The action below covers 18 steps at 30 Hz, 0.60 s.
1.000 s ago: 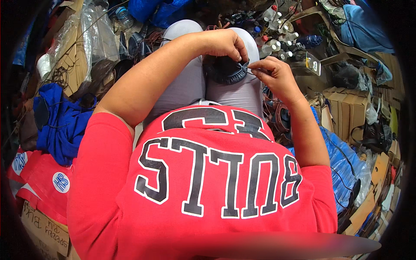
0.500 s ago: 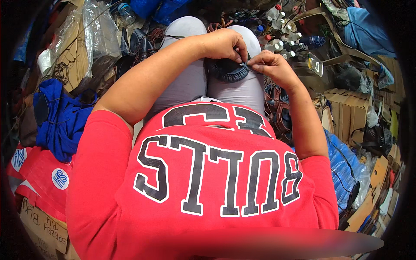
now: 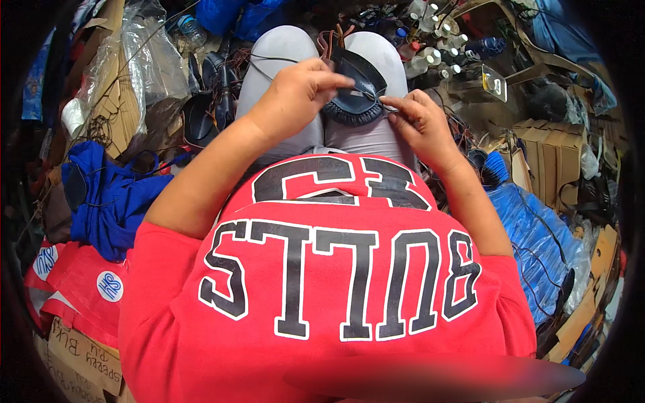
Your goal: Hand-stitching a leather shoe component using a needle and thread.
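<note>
On my grey-clad lap, over the thigh on the right, rests a black leather shoe upper with a gathered, puckered toe. Dark thread shows at the toe's right edge. There my right hand pinches the thread between thumb and forefinger, close against the leather. My left hand is just left of the upper, apart from the seam. Its fingers are drawn together and slightly blurred, the forefinger pointing right; what they hold is hidden. A dark cord crosses the left knee behind this hand.
Several capped bottles stand beyond my right knee. Left lie more black shoe parts, a blue cloth and a red bag. Folded cardboard and blue plastic sheeting are on the right.
My left hand has moved left and nearer to me, away from the seam, uncovering more of the shoe upper. The right hand stays at the toe's edge, slightly lower.
</note>
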Each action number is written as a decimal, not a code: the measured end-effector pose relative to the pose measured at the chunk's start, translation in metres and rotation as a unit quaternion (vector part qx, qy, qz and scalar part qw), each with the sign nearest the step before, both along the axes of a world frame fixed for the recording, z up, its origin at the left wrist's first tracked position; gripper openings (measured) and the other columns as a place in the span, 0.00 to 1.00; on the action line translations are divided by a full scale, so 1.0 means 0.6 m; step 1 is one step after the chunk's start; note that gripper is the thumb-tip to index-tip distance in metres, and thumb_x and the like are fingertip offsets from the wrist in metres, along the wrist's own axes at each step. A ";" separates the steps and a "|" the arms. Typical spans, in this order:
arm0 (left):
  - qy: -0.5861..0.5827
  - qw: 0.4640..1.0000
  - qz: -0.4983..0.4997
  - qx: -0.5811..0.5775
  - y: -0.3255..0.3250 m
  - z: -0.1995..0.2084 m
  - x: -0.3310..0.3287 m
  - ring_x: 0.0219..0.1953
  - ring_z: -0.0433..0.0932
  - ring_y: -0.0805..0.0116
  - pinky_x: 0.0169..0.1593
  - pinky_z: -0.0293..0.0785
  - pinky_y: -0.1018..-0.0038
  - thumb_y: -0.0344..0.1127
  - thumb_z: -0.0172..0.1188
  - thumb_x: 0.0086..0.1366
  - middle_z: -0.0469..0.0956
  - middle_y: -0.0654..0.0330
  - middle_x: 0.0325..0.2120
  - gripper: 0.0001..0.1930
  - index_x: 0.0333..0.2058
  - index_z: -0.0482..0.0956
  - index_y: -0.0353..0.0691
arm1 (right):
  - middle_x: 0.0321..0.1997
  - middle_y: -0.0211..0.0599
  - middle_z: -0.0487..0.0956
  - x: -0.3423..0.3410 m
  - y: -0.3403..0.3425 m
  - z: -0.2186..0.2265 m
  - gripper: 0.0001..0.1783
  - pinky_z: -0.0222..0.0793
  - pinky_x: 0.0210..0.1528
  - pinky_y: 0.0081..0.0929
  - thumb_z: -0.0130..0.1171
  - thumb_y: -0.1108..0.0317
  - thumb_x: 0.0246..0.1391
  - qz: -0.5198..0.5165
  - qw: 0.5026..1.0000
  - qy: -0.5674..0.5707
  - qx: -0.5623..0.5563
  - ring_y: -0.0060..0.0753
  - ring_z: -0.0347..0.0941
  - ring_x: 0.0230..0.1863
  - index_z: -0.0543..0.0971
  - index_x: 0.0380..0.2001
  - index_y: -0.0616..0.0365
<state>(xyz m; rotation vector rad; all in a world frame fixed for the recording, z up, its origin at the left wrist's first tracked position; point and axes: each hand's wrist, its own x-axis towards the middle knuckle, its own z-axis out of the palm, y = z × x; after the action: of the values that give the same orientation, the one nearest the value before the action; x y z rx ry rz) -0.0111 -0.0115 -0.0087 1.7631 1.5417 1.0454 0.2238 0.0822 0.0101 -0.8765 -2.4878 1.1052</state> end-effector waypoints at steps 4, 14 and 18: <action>0.128 0.990 0.035 0.052 -0.011 -0.004 0.013 0.32 0.73 0.65 0.36 0.68 0.73 0.24 0.62 0.51 0.72 0.62 0.22 0.12 0.35 0.82 0.47 | 0.26 0.42 0.72 0.000 -0.018 -0.005 0.15 0.66 0.31 0.31 0.59 0.75 0.47 0.009 0.992 0.005 0.124 0.41 0.70 0.27 0.81 0.41 0.52; -0.013 0.996 -0.023 0.091 0.001 -0.016 0.020 0.28 0.68 0.66 0.33 0.65 0.71 0.26 0.65 0.49 0.69 0.64 0.21 0.11 0.32 0.84 0.49 | 0.31 0.32 0.70 0.009 0.029 -0.012 0.16 0.65 0.41 0.22 0.57 0.75 0.50 0.024 0.994 -0.007 -0.110 0.27 0.68 0.35 0.81 0.43 0.46; 0.101 0.987 0.016 0.125 0.011 -0.019 0.010 0.27 0.68 0.66 0.32 0.65 0.71 0.26 0.65 0.49 0.68 0.65 0.20 0.11 0.32 0.85 0.51 | 0.32 0.30 0.69 0.006 0.054 -0.013 0.17 0.64 0.44 0.20 0.55 0.78 0.51 0.052 0.990 -0.017 -0.129 0.25 0.67 0.37 0.82 0.41 0.46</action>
<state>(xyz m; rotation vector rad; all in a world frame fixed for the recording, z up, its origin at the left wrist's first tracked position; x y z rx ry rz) -0.0052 -0.0050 -0.0201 2.0755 1.6214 1.1476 0.2276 0.1149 0.0022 -0.8454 -2.4798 1.4839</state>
